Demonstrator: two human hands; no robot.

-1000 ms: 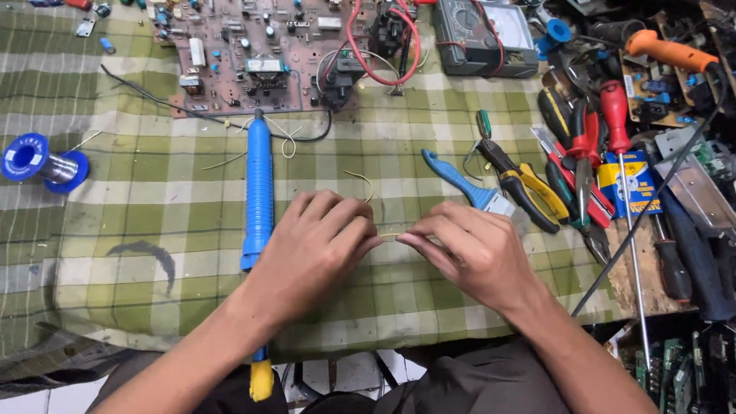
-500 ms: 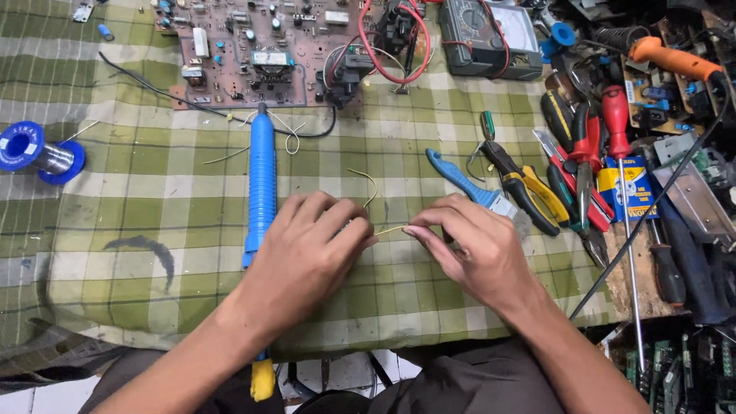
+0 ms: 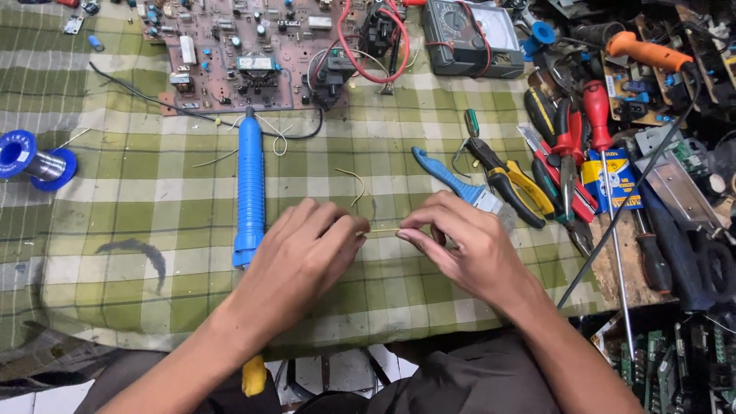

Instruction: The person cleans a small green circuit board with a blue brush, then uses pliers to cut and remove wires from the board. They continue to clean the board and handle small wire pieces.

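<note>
Wire (image 3: pixel 381 229), thin and yellowish, spans the gap between both hands above the checked cloth (image 3: pixel 153 199). Left hand (image 3: pixel 303 261) lies knuckles up, fingers curled closed over one end; right hand (image 3: pixel 464 249) pinches the other end between thumb and forefinger. The left end is hidden under the fingers, probably gripped. A blue desoldering pump (image 3: pixel 250 188) lies just left.

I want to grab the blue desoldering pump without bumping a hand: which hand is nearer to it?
Left. The left hand lies just right of the blue desoldering pump; the right hand is farther right.
</note>
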